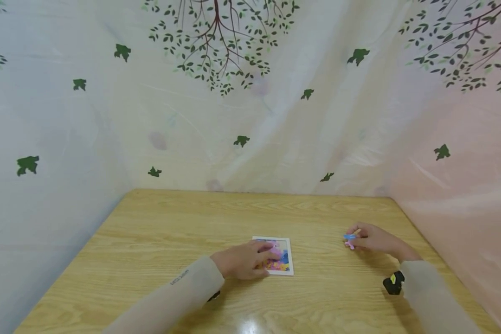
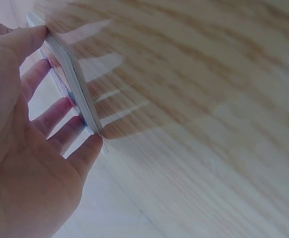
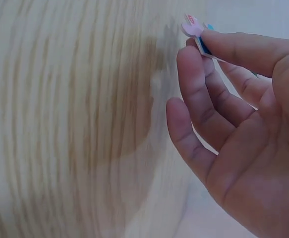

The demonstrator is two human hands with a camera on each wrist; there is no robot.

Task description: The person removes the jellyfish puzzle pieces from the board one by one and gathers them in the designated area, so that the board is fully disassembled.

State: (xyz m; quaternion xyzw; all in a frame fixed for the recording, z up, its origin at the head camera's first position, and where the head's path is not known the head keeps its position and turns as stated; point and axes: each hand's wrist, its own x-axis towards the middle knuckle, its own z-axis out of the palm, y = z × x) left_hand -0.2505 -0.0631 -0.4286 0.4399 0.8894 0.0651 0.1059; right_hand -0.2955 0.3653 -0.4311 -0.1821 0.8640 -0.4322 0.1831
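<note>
A small square jigsaw puzzle in a white frame lies flat on the table, showing a pink, blue and yellow picture. Across its left part rests my left hand, fingers spread and loosely bent. In the left wrist view the fingertips touch the puzzle's face and the thumb meets the frame's edge. To the right, my right hand pinches small blue and pink jigsaw pieces between thumb and fingers. Seen from the right wrist, a pink rounded knob with red marks sticks out past the thumb; the fingers hide the rest.
The wood-grain table extends around both hands. A pale curtain printed with leaves and branches encloses its back and sides. A black device sits at the right wrist.
</note>
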